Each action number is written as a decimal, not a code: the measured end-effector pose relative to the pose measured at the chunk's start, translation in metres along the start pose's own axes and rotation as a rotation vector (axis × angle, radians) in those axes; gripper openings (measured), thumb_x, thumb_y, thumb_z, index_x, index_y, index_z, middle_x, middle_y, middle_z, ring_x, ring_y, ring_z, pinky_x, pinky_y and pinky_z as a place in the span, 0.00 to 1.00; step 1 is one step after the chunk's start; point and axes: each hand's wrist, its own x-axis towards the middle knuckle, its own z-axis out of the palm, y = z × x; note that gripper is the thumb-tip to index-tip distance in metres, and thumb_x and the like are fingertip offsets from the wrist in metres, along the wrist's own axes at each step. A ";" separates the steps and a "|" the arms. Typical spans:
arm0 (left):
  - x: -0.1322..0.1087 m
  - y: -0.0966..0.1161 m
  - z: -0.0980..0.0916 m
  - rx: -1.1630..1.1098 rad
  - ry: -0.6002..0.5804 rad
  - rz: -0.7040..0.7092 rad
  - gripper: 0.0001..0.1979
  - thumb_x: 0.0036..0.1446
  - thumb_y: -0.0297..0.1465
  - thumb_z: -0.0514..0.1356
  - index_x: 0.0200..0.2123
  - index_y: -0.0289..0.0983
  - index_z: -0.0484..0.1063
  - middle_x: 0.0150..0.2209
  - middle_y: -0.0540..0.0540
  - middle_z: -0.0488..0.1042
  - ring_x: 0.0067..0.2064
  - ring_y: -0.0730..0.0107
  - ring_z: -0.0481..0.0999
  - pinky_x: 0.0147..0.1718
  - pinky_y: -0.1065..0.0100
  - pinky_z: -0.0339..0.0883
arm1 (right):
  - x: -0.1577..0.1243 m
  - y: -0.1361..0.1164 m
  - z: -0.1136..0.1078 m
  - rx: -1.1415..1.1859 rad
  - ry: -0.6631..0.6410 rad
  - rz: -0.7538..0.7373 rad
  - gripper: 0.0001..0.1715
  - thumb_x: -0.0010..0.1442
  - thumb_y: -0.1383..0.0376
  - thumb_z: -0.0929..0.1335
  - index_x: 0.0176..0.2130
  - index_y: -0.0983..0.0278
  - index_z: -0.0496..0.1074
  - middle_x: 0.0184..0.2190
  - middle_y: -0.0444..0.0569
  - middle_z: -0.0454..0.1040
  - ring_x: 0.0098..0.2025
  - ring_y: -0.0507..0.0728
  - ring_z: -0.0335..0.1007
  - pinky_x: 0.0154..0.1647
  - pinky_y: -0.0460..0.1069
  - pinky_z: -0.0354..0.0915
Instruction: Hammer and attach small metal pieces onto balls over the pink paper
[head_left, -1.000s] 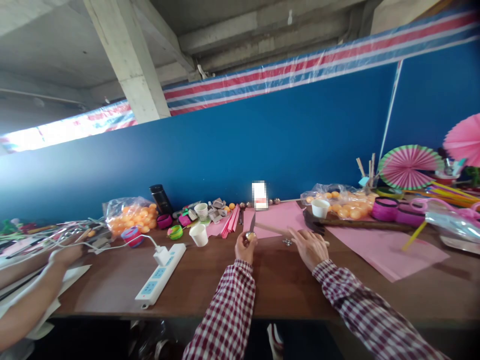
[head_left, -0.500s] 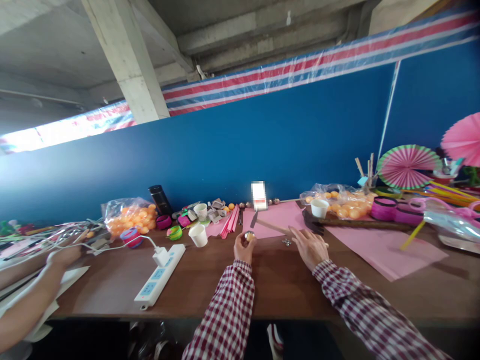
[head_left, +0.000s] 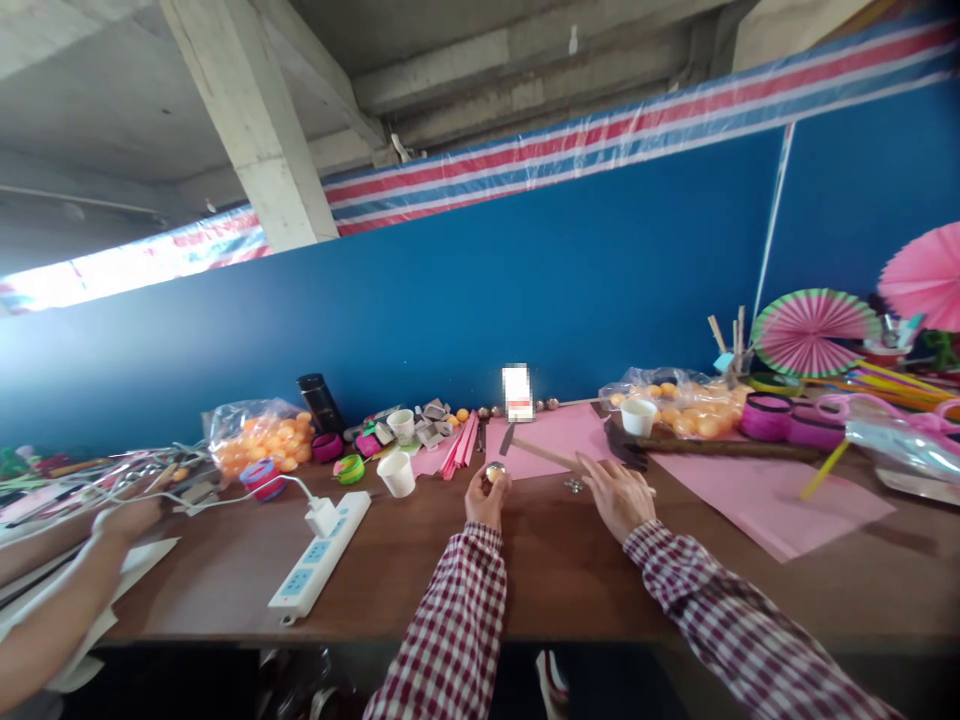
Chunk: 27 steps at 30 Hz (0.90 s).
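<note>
A small shiny ball (head_left: 495,472) is sitting in the left hand (head_left: 486,500), to the right of the white power strip (head_left: 321,556). The left arm is reaching straight forward, and its thumb and fingers are pinching the ball from the sides, leaving the top showing. The right hand (head_left: 619,495) is lying much farther to the right of the power strip, palm down, with its fingers pointing in toward the strip. It is covering part of a thin wooden stick (head_left: 540,453), but I cannot tell if it is gripping it. Checked sleeves are covering both arms.

The ball is looking round and silvery, with a warm yellow patch and a bright shine. The stick is looking pale and straight.

The fingers are hiding the bottom of the ball. Some little metal bits (head_left: 574,486) are lying to the right of the power strip, near the right fingertips, too tiny to make out well. A pink sheet (head_left: 559,430) is lying behind and to the right of the strip, with a dark blade (head_left: 508,437) resting on it. A white cup (head_left: 396,474) is standing just beside the strip's far end. To the left of the strip, another person's arm (head_left: 71,590) is reaching in, and the picture's edge is cutting it off.
</note>
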 end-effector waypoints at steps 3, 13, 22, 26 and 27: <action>-0.001 0.000 0.001 -0.008 -0.018 0.011 0.17 0.41 0.26 0.63 0.37 0.34 0.66 0.32 0.47 0.72 0.33 0.74 0.74 0.38 0.67 0.68 | 0.000 0.000 0.001 0.013 -0.017 -0.008 0.20 0.58 0.63 0.58 0.52 0.56 0.57 0.32 0.47 0.69 0.34 0.53 0.62 0.34 0.47 0.51; -0.002 0.002 0.003 0.009 -0.050 -0.012 0.16 0.43 0.32 0.61 0.36 0.34 0.64 0.29 0.47 0.71 0.29 0.72 0.75 0.33 0.67 0.69 | 0.000 0.000 0.003 0.000 -0.020 -0.025 0.20 0.58 0.63 0.58 0.51 0.56 0.58 0.32 0.47 0.69 0.34 0.53 0.62 0.33 0.47 0.51; -0.004 0.005 0.002 0.007 -0.084 -0.057 0.17 0.45 0.39 0.58 0.34 0.32 0.65 0.35 0.41 0.71 0.30 0.69 0.75 0.29 0.69 0.68 | 0.000 -0.002 0.001 -0.015 -0.052 -0.041 0.21 0.58 0.63 0.58 0.52 0.56 0.56 0.32 0.47 0.69 0.34 0.53 0.63 0.32 0.47 0.51; -0.005 0.009 0.001 -0.024 -0.082 -0.087 0.17 0.47 0.40 0.56 0.35 0.32 0.65 0.35 0.40 0.72 0.30 0.70 0.75 0.28 0.69 0.68 | 0.001 -0.003 0.002 -0.031 -0.059 -0.018 0.20 0.57 0.63 0.59 0.51 0.56 0.56 0.33 0.46 0.69 0.35 0.54 0.63 0.34 0.48 0.51; -0.005 0.009 0.001 -0.026 -0.078 -0.094 0.18 0.47 0.41 0.56 0.35 0.32 0.65 0.34 0.40 0.72 0.30 0.70 0.75 0.28 0.69 0.68 | 0.001 -0.002 0.003 -0.033 -0.059 0.010 0.20 0.57 0.63 0.59 0.51 0.57 0.56 0.34 0.47 0.69 0.36 0.54 0.63 0.35 0.48 0.51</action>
